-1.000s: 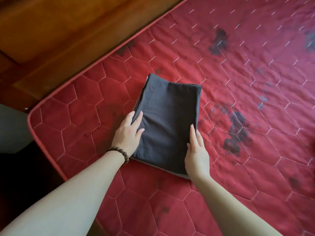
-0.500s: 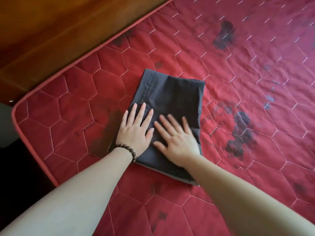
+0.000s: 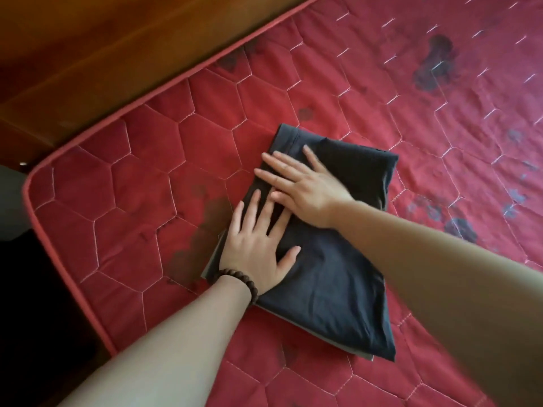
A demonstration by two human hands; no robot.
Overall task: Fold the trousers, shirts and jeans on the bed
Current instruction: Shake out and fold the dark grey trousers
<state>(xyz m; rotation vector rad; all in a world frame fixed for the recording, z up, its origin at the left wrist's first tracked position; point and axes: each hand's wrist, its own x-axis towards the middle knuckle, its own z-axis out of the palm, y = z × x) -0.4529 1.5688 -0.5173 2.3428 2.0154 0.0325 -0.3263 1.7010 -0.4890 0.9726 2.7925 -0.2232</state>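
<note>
A dark grey garment (image 3: 329,274), folded into a compact rectangle, lies on the red quilted mattress (image 3: 147,207) near its left corner. My left hand (image 3: 258,245), with a bead bracelet at the wrist, lies flat on the garment's near left part, fingers straight and spread. My right hand (image 3: 302,186) presses flat on the far left part, fingers pointing left, just above the left hand's fingertips. The garment's waistband edge shows at the far end.
The mattress edge (image 3: 47,230) curves round at the left, with dark floor below it. A wooden bed frame or panel (image 3: 102,54) runs along the far side. Dark stains (image 3: 435,63) mark the mattress to the right.
Both hands went from the garment's sides onto its top. The right hand has since slid further up and left across the cloth, and the view has shifted closer.
</note>
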